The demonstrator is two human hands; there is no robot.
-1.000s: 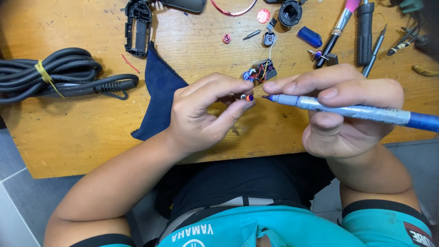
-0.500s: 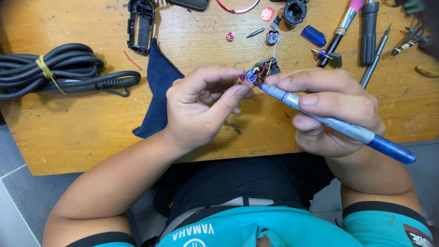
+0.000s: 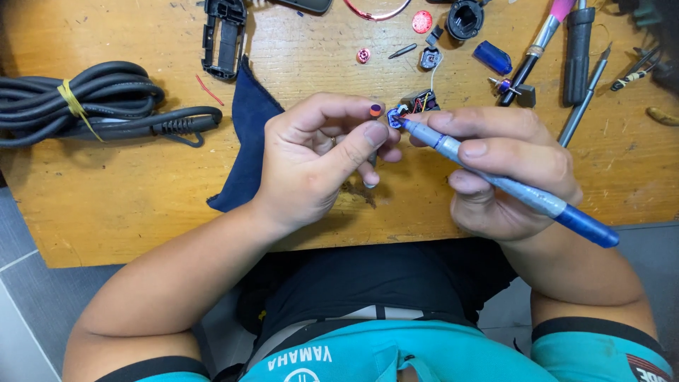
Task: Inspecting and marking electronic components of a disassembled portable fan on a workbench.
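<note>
Left hand (image 3: 318, 159): pinching small blue part (image 3: 394, 120).
Right hand (image 3: 506, 170): gripping blue tool (image 3: 509, 185), tip touching part.
Bench (image 3: 141, 191): coiled black cable (image 3: 85, 106) at 10 o'clock.

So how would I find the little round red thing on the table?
Start at the wooden table and look along its far edge, above the two hands. The round red disc lies flat beside the black ring-shaped part. It is bigger and flatter than the tiny pink piece to its left.
</note>
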